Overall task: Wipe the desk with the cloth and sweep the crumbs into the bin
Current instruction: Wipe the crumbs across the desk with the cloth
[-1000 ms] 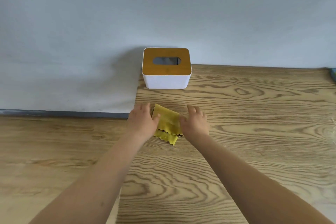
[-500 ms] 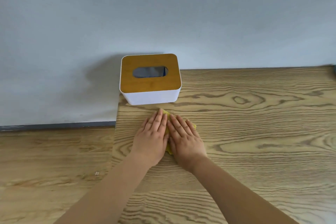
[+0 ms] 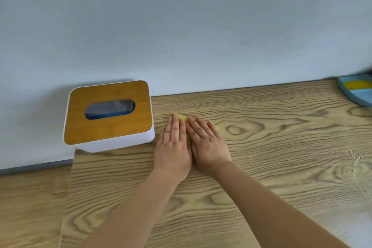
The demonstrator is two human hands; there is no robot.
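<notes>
Under both palms, the cloth [image 3: 182,117] is lying almost wholly hidden; only a yellow edge is showing past the fingertips and a sliver at the outer side of the right hand [image 3: 207,143]. The left hand [image 3: 174,145] and the right are pressing it flat side by side, fingers straight and together; neither grip is clenched or curling round the cloth, both are simply bearing down on it.

Compared with a second ago, when the hands were holding the folded cloth at its two sides, they are now lying on top of it; and since half a second ago the pair is sitting further along the surface [image 3: 281,147], no longer in front of the bin [image 3: 108,115] but just beside it, on the left hand's outer side. To my judgement the wiping stroke is under way and travelling away from the bin.

Well off to the right hand's side, a pale scatter of crumbs [image 3: 356,159] is lying untouched; they are not yet being swept.

The cloth's long axis cannot be told with so little of it showing; the visible edge is running across, ahead of the fingertips, which are pointing toward the wall [image 3: 181,26]. Far beyond the right hand, a blue tray [image 3: 354,94] is sitting at the surface's corner.
</notes>
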